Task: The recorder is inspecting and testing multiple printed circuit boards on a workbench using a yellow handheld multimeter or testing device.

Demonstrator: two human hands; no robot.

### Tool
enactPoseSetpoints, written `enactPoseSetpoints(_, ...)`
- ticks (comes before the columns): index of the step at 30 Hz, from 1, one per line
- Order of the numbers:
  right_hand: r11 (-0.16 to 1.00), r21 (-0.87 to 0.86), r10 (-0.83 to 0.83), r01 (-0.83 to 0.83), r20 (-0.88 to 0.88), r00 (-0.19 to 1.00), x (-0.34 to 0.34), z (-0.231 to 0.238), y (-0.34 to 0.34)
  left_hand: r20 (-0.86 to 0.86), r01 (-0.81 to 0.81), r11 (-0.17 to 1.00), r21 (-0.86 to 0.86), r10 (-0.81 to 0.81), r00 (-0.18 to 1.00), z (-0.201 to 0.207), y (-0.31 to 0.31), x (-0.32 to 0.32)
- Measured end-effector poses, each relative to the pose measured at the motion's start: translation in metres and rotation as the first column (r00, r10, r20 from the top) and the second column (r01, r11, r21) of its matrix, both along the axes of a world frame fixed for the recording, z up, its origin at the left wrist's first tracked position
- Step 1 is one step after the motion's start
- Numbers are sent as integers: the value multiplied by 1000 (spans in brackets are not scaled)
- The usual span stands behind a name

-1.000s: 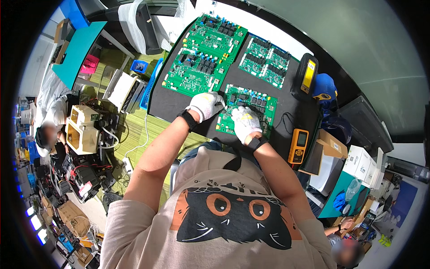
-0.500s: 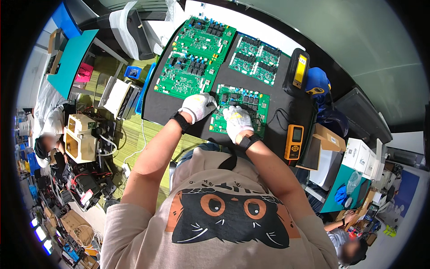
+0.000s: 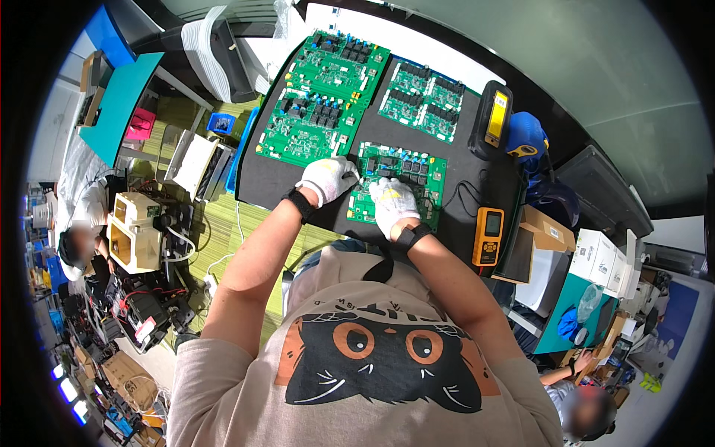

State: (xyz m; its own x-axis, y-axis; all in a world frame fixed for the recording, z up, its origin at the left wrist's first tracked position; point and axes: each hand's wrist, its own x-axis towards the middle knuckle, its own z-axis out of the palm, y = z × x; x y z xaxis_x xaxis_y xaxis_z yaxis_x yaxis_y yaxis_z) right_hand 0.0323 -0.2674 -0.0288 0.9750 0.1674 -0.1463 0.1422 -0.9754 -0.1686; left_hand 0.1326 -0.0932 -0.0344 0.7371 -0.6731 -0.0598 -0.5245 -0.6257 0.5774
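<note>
A green circuit board point(image 3: 411, 167) with black blocks and blue parts lies on the dark mat in front of me. Both my hands wear white gloves. My left hand point(image 3: 328, 181) is closed at the board's left edge, its thumb and fingertips pinched together there. Over the board's lower middle rests my right hand point(image 3: 395, 206), fingers curled down onto its surface. What either hand holds, if anything, is hidden by the gloves. A thin black cable point(image 3: 463, 195) runs on the mat beside the right hand. An orange handheld meter point(image 3: 488, 237) with a small screen lies to the right.
Two larger green boards point(image 3: 305, 140) lie at the left of the black mat point(image 3: 262, 177), and a panel of smaller boards point(image 3: 421, 102) lies farther back. A black-and-yellow case point(image 3: 493, 119) and a blue tool point(image 3: 527, 138) stand right. Other people work at both sides.
Both hands stay in nearly the same place at the board. The view has shifted very slightly. At the lower right, another person's head has moved a little.
</note>
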Motion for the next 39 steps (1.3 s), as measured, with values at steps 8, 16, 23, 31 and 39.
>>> enactPoseSetpoints(8, 970, 223, -73, 93, -97, 993, -2, 0, -14, 1, -7, 1000, -11, 7, 1000, -4, 0, 0)
enactPoseSetpoints(16, 911, 318, -256, 261, -59, 965, -16, 9, -34, 31, -5, 999, -32, 6, 1000, -7, 1, 0)
enactPoseSetpoints(23, 906, 270, -319, 325, -69, 945, -16, 9, -41, 16, -16, 1000, -19, 16, 1000, -6, 0, -1)
enactPoseSetpoints(31, 921, 256, -301, 293, -8, 954, -20, 7, -48, 48, -1, 1000, -20, 2, 999, -7, 1, 0)
enactPoseSetpoints(39, 906, 275, -320, 322, -55, 946, -23, -1, -47, 42, -8, 1000, -22, 9, 999, -7, 1, -1)
